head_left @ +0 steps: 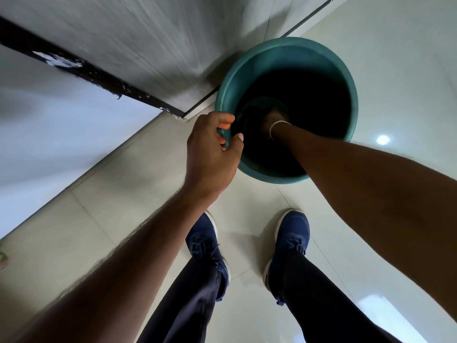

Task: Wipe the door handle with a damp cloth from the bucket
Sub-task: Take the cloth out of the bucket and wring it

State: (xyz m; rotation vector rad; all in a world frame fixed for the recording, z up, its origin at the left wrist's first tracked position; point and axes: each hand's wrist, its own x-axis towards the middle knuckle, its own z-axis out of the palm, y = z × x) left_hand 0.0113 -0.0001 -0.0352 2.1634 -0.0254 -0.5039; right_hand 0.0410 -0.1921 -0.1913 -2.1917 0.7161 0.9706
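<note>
A teal plastic bucket (pixel 321 53) stands on the pale tiled floor against the wall. My left hand (pixel 210 149) grips its near-left rim, fingers curled over the edge. My right hand (pixel 273 118) reaches deep into the dark inside of the bucket, a thin string band at its wrist; only the back of the hand shows. The bucket's interior is too dark to make out a cloth or what the right hand's fingers do. No door handle is in view.
A white door or wall panel (pixel 138 33) with a dark frame strip (pixel 81 68) runs along the left. My two blue shoes (pixel 205 246) (pixel 291 241) stand on the glossy floor tiles (pixel 395 95) just behind the bucket.
</note>
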